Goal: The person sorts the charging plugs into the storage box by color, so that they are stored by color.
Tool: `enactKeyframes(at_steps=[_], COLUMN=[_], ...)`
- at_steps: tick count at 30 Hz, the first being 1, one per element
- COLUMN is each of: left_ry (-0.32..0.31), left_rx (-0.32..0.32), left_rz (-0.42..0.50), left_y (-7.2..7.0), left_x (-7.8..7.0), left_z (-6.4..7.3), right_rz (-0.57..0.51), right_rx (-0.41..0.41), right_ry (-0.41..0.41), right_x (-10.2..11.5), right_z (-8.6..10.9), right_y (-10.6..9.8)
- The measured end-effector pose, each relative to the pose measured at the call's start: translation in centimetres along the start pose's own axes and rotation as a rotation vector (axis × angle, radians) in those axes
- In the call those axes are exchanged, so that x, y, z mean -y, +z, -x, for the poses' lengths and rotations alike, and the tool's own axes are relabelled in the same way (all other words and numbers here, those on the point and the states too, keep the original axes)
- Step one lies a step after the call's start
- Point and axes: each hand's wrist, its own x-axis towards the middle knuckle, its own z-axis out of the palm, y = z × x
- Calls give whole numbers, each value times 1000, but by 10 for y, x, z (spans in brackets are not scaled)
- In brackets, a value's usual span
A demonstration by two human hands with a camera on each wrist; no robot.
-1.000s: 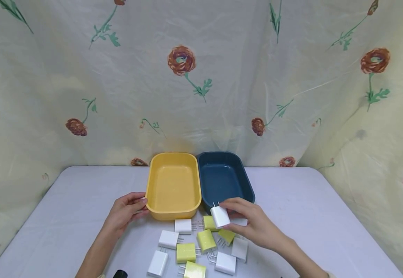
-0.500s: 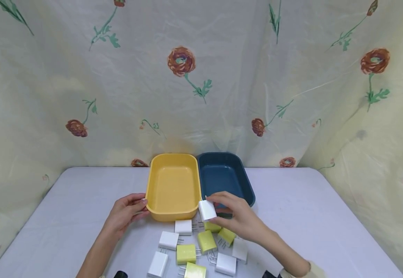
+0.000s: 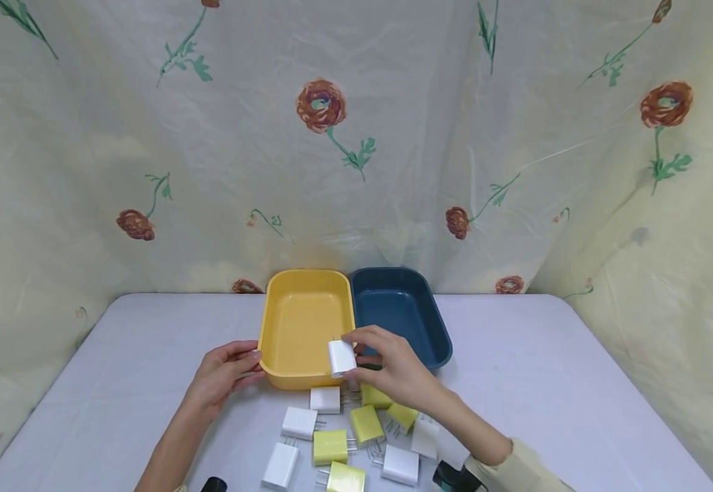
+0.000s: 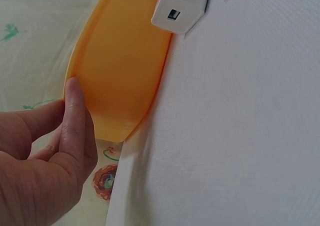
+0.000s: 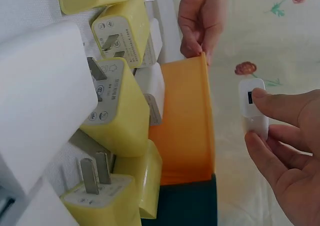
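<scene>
Head view: your right hand (image 3: 393, 369) pinches a white charger (image 3: 341, 358) (its port (image 5: 250, 97) shows in the right wrist view) by the near right corner of the yellow tray (image 3: 304, 321). Your left hand (image 3: 227, 372) pinches that tray's left rim; the blue tray (image 3: 398, 314) sits right of it, loose chargers (image 3: 330, 447) on its near side.

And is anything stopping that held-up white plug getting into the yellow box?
Nothing I can see. The right hand holds the white plug up by the near right corner of the yellow box, whose top is open.
</scene>
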Motion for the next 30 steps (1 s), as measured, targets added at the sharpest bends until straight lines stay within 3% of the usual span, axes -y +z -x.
enactKeyframes(at_steps=[13,23,30], left_ry=[-2,0,-11], left_rx=[6,7,-5], left_rz=[21,18,0], left_y=[1,0,1], left_x=[-1,0,0], left_z=[0,-1,-1], right_rz=[74,61,135], right_rx=[-3,19,39], right_ry=[44,40,46], right_x=[-1,-6,-9], right_z=[-26,-45,-58], right_y=[17,32,43])
